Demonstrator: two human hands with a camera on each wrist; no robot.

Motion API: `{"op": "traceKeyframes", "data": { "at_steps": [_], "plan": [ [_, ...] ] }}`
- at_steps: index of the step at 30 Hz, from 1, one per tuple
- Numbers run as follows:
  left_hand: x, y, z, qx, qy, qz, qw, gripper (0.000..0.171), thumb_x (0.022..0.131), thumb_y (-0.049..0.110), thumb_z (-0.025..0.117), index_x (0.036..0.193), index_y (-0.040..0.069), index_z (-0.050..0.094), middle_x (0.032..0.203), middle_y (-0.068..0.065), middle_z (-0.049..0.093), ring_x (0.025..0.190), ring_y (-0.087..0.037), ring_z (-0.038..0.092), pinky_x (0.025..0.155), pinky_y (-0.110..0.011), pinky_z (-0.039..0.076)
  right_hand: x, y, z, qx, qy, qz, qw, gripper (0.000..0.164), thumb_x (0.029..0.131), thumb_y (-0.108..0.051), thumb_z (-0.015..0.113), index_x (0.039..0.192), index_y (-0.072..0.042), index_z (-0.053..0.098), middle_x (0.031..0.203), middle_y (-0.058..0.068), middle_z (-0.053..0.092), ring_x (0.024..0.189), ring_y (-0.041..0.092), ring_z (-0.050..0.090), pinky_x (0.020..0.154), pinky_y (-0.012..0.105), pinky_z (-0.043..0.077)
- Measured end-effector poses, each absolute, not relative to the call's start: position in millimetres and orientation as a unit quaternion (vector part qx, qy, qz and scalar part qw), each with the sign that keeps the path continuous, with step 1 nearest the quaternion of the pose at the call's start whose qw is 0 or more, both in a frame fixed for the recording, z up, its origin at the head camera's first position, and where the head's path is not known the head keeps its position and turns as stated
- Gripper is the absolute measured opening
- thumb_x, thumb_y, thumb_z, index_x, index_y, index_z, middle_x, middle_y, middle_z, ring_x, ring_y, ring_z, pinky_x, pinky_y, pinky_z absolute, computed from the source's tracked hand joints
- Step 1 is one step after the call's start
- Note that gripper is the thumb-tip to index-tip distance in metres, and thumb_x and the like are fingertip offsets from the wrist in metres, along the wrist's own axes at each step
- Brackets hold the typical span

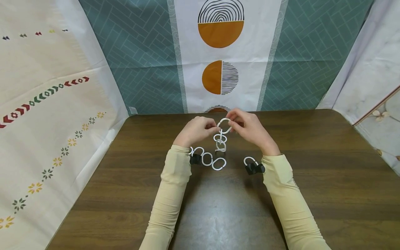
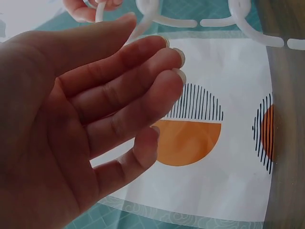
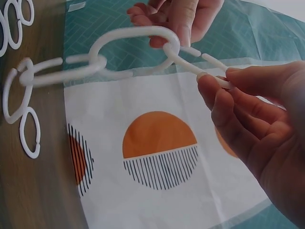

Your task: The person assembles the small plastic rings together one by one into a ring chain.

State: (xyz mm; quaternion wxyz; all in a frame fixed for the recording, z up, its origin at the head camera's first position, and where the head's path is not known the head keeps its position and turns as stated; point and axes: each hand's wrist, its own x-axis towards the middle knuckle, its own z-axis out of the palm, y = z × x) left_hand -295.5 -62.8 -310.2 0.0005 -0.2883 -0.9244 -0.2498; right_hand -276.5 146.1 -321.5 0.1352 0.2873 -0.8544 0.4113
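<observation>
Head camera first: the left hand (image 1: 199, 130) and the right hand (image 1: 249, 127) meet above the far part of the bench (image 1: 237, 215), and between them is the white chain (image 1: 221, 136)! The right hand pinches the top link (image 1: 224, 118) on its right side, while the left has thumb and fingertips drawn narrow at its lower left. Below the fingertips dangle the other links; whether the lowest touches the wood, one cannot tell. Down on the bench, a run of links (image 1: 212, 161) lies just beside the left wrist, and a single link (image 1: 249, 157) peeks out by the right.

Over to the left wrist: palm facing us, the thumb stretches above the fingers, and the white plastic passes close behind its tip, with more links trailing off to the right along the top edge.

And the right wrist: here's the clear one! Thumb and fingers nip the end link near its gap, the left thumb presses right at the next joint, and the chain stretches away leftward from both hands, over the striped half-circles on the cloth (image 3: 109, 105).
</observation>
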Motion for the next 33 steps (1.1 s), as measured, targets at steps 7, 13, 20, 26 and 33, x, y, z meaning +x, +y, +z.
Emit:
{"op": "traceKeyframes", "data": {
  "at_steps": [7, 13, 20, 26, 33],
  "plan": [
    [-299.0, -63.9, -306.9, -0.286, -0.925, -0.249, 0.018, 0.020, 0.095, 0.028, 0.061, 0.096, 0.011, 0.073, 0.070, 0.002, 0.057, 0.065, -0.013, 0.050, 0.062, -0.025, 0.040, -278.5, 146.5, -319.6, 0.297, -0.847, 0.417, 0.140, 0.016, 0.092, -0.001, 0.062, 0.107, 0.001, 0.057, 0.089, 0.014, 0.066, 0.069, 0.023, 0.068, 0.065, 0.022, 0.052],
    [-302.6, -69.1, -309.6, -0.278, -0.919, -0.278, 0.029, 0.019, 0.095, 0.029, 0.062, 0.093, 0.012, 0.071, 0.072, -0.002, 0.064, 0.066, -0.014, 0.055, 0.063, -0.027, 0.043, -280.2, 148.6, -323.0, 0.291, -0.864, 0.394, 0.120, 0.017, 0.092, -0.006, 0.063, 0.105, -0.002, 0.054, 0.094, 0.013, 0.067, 0.086, 0.025, 0.069, 0.077, 0.036, 0.054],
    [-303.8, -79.5, -315.1, -0.279, -0.892, -0.353, 0.043, 0.018, 0.096, 0.026, 0.061, 0.091, 0.010, 0.068, 0.073, -0.006, 0.065, 0.066, -0.015, 0.058, 0.064, -0.028, 0.046, -283.8, 148.2, -330.6, 0.263, -0.872, 0.404, 0.088, 0.016, 0.101, -0.020, 0.051, 0.105, -0.006, 0.058, 0.093, 0.011, 0.067, 0.089, 0.024, 0.065, 0.077, 0.035, 0.050],
    [-304.4, -85.4, -316.2, -0.274, -0.881, -0.379, 0.069, 0.020, 0.096, 0.025, 0.060, 0.091, 0.007, 0.067, 0.073, -0.010, 0.066, 0.065, -0.015, 0.057, 0.063, -0.027, 0.044, -292.6, 149.7, -348.5, 0.247, -0.899, 0.359, 0.043, 0.019, 0.101, -0.016, 0.050, 0.110, -0.002, 0.060, 0.100, 0.014, 0.068, 0.096, 0.027, 0.065, 0.084, 0.041, 0.050],
    [-303.4, -86.8, -313.4, -0.271, -0.880, -0.383, 0.074, 0.018, 0.096, 0.024, 0.060, 0.089, 0.009, 0.066, 0.070, -0.005, 0.064, 0.064, -0.015, 0.057, 0.063, -0.028, 0.044, -302.8, 143.9, -375.7, 0.288, -0.919, 0.263, -0.063, 0.032, 0.095, -0.013, 0.055, 0.121, 0.006, 0.056, 0.119, 0.024, 0.063, 0.112, 0.038, 0.059, 0.098, 0.049, 0.045]
  ]
}}
